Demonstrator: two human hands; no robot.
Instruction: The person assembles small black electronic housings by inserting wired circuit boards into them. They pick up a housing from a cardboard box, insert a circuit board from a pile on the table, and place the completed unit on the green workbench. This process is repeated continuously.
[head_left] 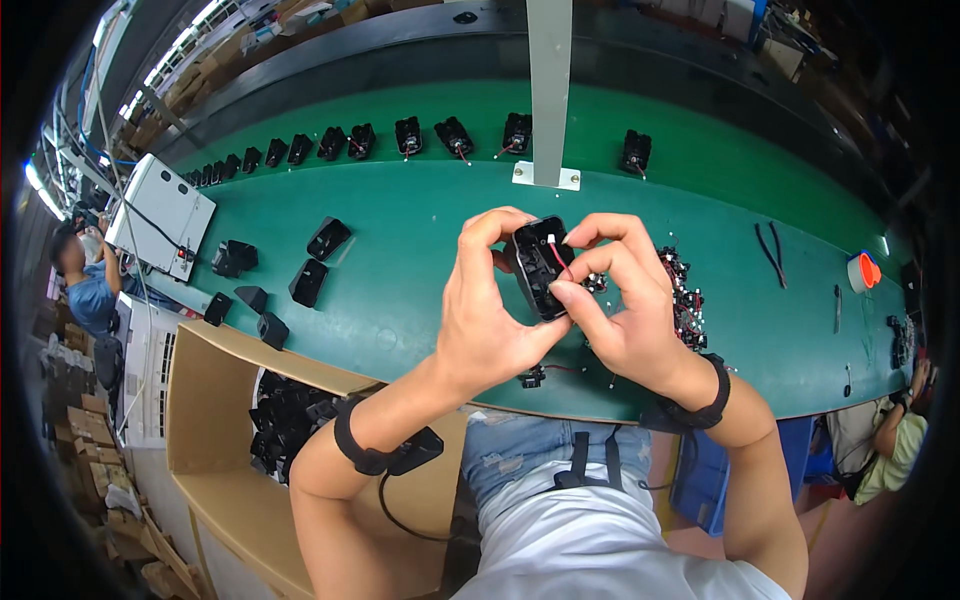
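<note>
A long green bench (pixel 420 230) curves beneath both hands. Below the left hand's wrist stands an open cardboard box (pixel 215 400) partly filled with black parts. Beyond the fingertips, a grey post (pixel 549 90) rises from the bench, and a row of black housings (pixel 405 135) with trailing wires lines its far side. The left hand (pixel 485 320) curls its fingers closed around a black plastic casing (pixel 540 265), thumb on the near edge and fingers over the top, holding it raised above the bench. The right hand (pixel 625 300) pinches the same casing from the opposite side, fingertips pressed to its rim. A red wire (pixel 560 258) with a white connector lies in the casing between the two thumbs. Just behind the right fingers lies a heap of small wired parts (pixel 685 295).
</note>
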